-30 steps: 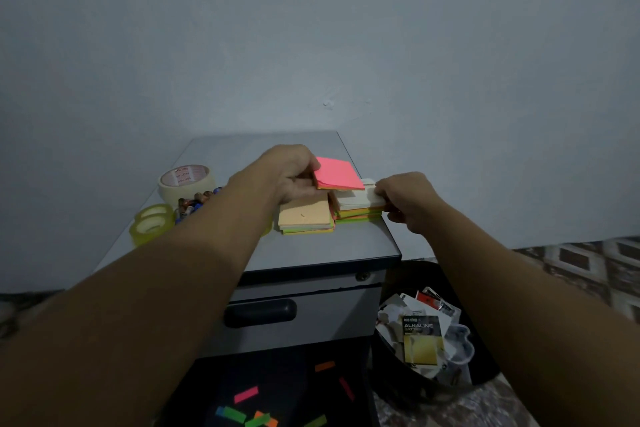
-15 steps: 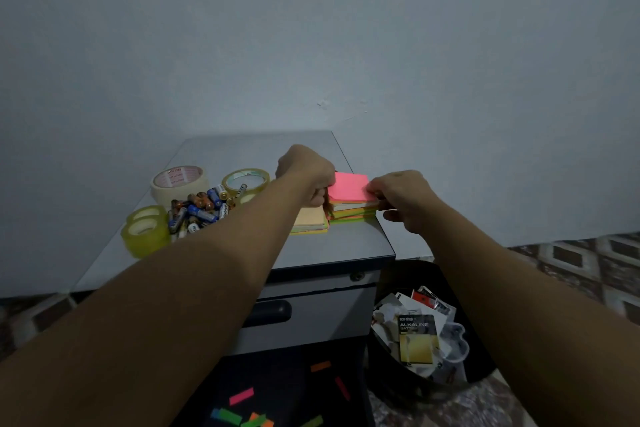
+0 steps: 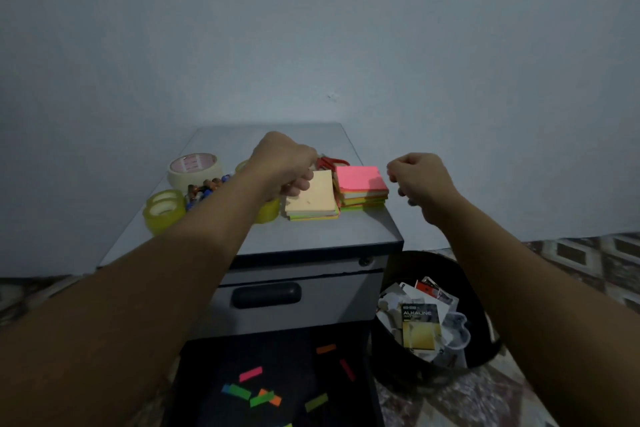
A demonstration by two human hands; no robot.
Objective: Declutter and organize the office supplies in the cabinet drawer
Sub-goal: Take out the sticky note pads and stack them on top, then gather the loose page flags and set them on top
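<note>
Two stacks of sticky notes lie side by side on the grey cabinet top point(image 3: 311, 236): a pale orange pad point(image 3: 313, 199) and, to its right, a taller stack topped with pink point(image 3: 362, 178). My left hand point(image 3: 284, 163) hovers over the left edge of the pale pad with curled fingers and holds nothing. To the right of the pink stack, apart from it, my right hand point(image 3: 419, 180) is curled and empty. The open bottom drawer point(image 3: 214, 392) holds several loose coloured paper flags point(image 3: 263, 392).
A masking tape roll point(image 3: 195, 166), yellowish clear tape rolls point(image 3: 164, 208) and a pile of batteries point(image 3: 204, 189) sit on the left of the cabinet top. Something red point(image 3: 330, 161) lies behind the pads. A black bin point(image 3: 485, 350) with packaging stands on the floor at the right.
The pink pad went from my left hand onto the right stack. Both hands have let go; the right one pulled back to the right, the left one moved over the pale pad.
</note>
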